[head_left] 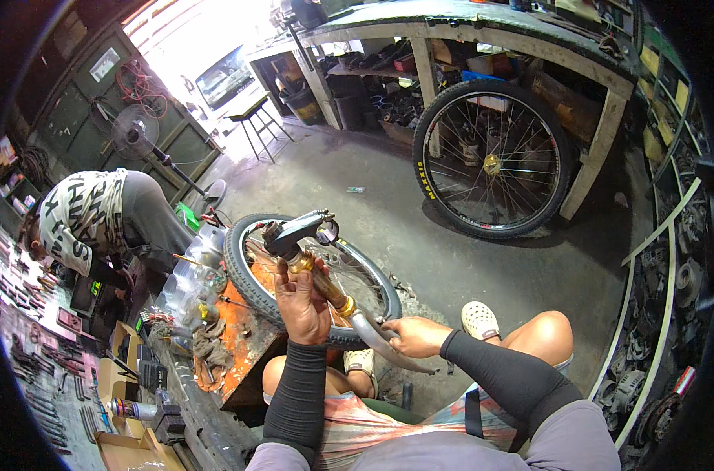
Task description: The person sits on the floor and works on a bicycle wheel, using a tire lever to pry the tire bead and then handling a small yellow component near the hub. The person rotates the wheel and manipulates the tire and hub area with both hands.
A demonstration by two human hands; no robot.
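A bicycle fork [374,339] with a grey curved blade stands tilted in front of me. Its upper part is a brown tube between gold headset rings, topped by a dark stem [298,232] with a clamp. My left hand [303,308] is closed around the brown tube, palm toward me, fingertips near the upper gold ring. Lower down, my right hand [416,336] has its fingers curled, with the index finger and thumb at the grey blade. Just behind the fork, a bicycle wheel [242,259] leans over an orange-topped box [235,345].
Another bicycle wheel [421,149] leans on the workbench [467,33]. At left a person [141,212] bends over many tools. Rags [211,349] and clear plastic containers [186,282] lie beside the box. Shelves of metal parts [647,330] line the right side. A standing fan [137,132] is behind.
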